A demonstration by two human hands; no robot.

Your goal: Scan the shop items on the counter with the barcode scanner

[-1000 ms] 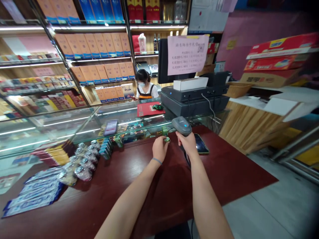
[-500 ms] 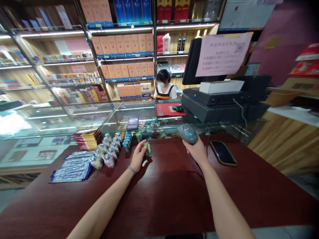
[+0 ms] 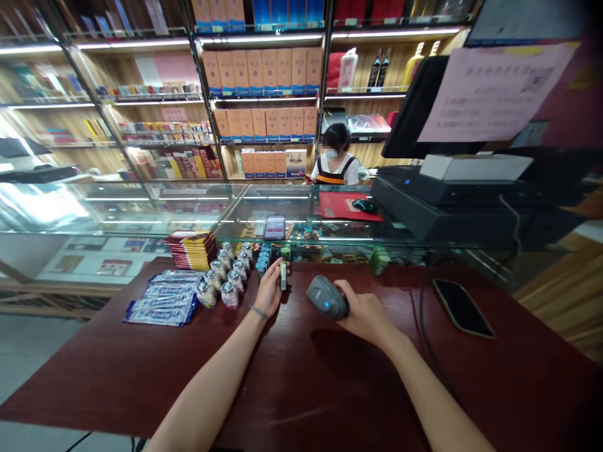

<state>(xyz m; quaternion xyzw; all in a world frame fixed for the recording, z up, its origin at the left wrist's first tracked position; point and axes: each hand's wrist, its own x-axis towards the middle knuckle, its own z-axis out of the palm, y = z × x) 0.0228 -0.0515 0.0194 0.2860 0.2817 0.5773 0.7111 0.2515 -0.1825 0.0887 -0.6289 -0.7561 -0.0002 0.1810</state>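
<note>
My left hand (image 3: pixel 270 287) holds a small green-and-white pack (image 3: pixel 283 276) upright near the far side of the dark red table (image 3: pixel 301 389). A pale printed label faces my right hand. My right hand (image 3: pixel 365 309) grips a dark grey barcode scanner (image 3: pixel 328 297) with a lit blue light on top. The scanner's head points left toward the pack, a short gap between them. Just beyond my left hand stand small blue-capped tubs (image 3: pixel 262 258) and a green one (image 3: pixel 285 252). Another green pack (image 3: pixel 379 260) stands farther right by the glass counter.
Left lie several blue-white sachets (image 3: pixel 162 300), stacked red-and-yellow packs (image 3: pixel 191 250) and rows of small jars (image 3: pixel 230 294). A phone (image 3: pixel 464 307) lies right. Behind are the glass counter (image 3: pixel 226 213), a monitor (image 3: pixel 414 107), a mouse (image 3: pixel 363 206) and a seated person (image 3: pixel 335 163).
My right hand has swung the scanner left and lower, closer to the pack. The pack in my left hand now shows its label. The view has shifted left.
</note>
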